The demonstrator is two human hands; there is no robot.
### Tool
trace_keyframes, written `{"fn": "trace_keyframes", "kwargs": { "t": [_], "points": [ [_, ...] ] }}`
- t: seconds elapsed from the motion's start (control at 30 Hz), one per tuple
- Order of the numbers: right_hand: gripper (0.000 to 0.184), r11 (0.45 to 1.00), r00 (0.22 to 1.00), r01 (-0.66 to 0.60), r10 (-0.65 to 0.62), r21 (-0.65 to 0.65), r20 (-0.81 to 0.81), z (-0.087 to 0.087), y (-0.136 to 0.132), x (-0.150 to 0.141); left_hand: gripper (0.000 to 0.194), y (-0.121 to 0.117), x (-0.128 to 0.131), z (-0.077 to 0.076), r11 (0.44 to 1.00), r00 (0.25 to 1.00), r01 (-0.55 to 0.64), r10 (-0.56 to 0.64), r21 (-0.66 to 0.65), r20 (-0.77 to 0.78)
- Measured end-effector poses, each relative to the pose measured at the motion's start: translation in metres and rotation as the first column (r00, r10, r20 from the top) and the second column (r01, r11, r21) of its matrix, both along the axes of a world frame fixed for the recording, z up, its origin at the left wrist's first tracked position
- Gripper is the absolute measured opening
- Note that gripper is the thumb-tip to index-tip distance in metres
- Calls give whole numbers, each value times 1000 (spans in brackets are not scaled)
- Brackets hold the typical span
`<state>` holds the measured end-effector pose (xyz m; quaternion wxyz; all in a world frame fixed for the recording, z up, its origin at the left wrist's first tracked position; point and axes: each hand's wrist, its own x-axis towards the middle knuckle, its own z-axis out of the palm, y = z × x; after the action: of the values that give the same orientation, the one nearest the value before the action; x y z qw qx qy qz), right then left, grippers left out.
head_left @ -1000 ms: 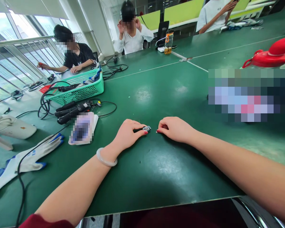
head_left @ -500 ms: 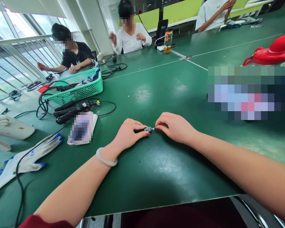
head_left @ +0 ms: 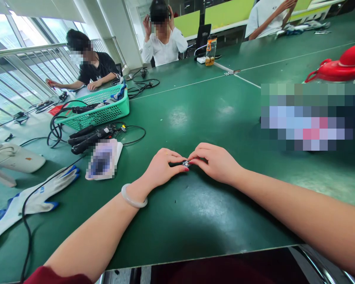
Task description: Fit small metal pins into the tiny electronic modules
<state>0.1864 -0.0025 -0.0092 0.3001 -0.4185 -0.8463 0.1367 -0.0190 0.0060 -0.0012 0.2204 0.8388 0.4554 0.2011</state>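
Observation:
Between my fingertips, near the middle of the green table (head_left: 177,221), is a small blue-and-silver piece (head_left: 186,163) that looks like a little circuit board. My left hand (head_left: 162,167) pinches its left side between thumb and forefinger; a pale bracelet (head_left: 133,199) circles that wrist. From the right, my right hand (head_left: 214,161) has thumb and fingers closed on the piece's other end. Those fingertips cover part of it, so its full shape is hidden. Both hands are low over the tabletop.
Left of my hands lie a blurred pinkish packet (head_left: 103,159), black handled tools (head_left: 91,138) and a white-and-blue glove (head_left: 44,193) crossed by a cable. A green basket (head_left: 106,108) stands behind. A red-lidded container (head_left: 339,69) is at right. Several people sit across the table.
My right hand has moved slightly left, against the small board, closing the gap between my fingertips. Across the table, the person in white has raised both hands to the head.

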Motion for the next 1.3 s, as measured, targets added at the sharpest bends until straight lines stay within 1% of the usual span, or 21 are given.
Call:
{"fn": "trace_keyframes", "kwargs": {
  "t": [0.1,0.23,0.37,0.43,0.5,0.53,0.57,0.6,0.67,0.73,0.77,0.8,0.87,1.0,1.1,1.17,1.23,1.3],
  "points": [
    [16,999,999,38,-37,6,-30,2,1,3,27,1,0,0,1000,1000,-7,7,-2,9],
    [20,998,998,68,-67,-17,3,1,1,4,26,2,-1,0,999,999,-20,21,-28,38],
    [19,997,997,75,-74,14,-7,-1,1,0,27,1,-1,4,998,997,-37,41,-52,71],
    [19,996,997,78,-77,35,-21,-1,0,-2,27,0,-1,5,995,992,-34,46,-97,119],
    [18,994,996,87,-84,65,-42,-1,-1,-4,29,-2,0,7,978,977,-14,57,-207,204],
    [18,992,995,91,-86,86,-56,0,-2,-5,31,-3,1,7,959,963,3,74,-285,260],
    [16,990,994,92,-85,109,-70,0,-3,-6,32,-3,1,7,927,940,27,104,-373,325],
    [15,987,993,90,-80,133,-83,0,-4,-7,33,-4,2,8,884,907,58,147,-464,395],
    [14,981,993,75,-57,181,-103,0,-5,-10,33,-5,3,9,777,815,138,264,-614,517],
    [12,972,993,56,-32,227,-109,-1,-6,-12,30,-6,4,11,684,718,207,379,-699,584],
    [12,967,994,50,-24,249,-107,-1,-6,-13,28,-7,4,12,655,683,226,421,-721,597],
    [11,962,995,44,-18,268,-101,-1,-6,-14,28,-8,5,13,639,658,237,448,-732,605],
    [10,953,997,37,-13,301,-81,-1,-6,-15,28,-9,6,14,630,638,250,465,-735,615],
    [12,939,999,22,-12,344,-32,-2,-6,-16,31,-10,9,10,630,630,286,444,-722,637],
    [12,938,1000,10,-3,348,-23,-3,-6,-18,31,-11,10,7,617,628,295,451,-730,635],
    [12,940,999,-1,13,342,-31,-4,-7,-18,30,-10,10,7,619,630,296,446,-728,635],
    [13,944,999,-8,24,331,-45,-3,-6,-17,30,-8,8,8,643,631,263,450,-719,633],
    [16,951,998,16,6,309,-69,-2,-5,-13,28,-3,4,9,692,636,148,481,-707,604]
  ]
}}
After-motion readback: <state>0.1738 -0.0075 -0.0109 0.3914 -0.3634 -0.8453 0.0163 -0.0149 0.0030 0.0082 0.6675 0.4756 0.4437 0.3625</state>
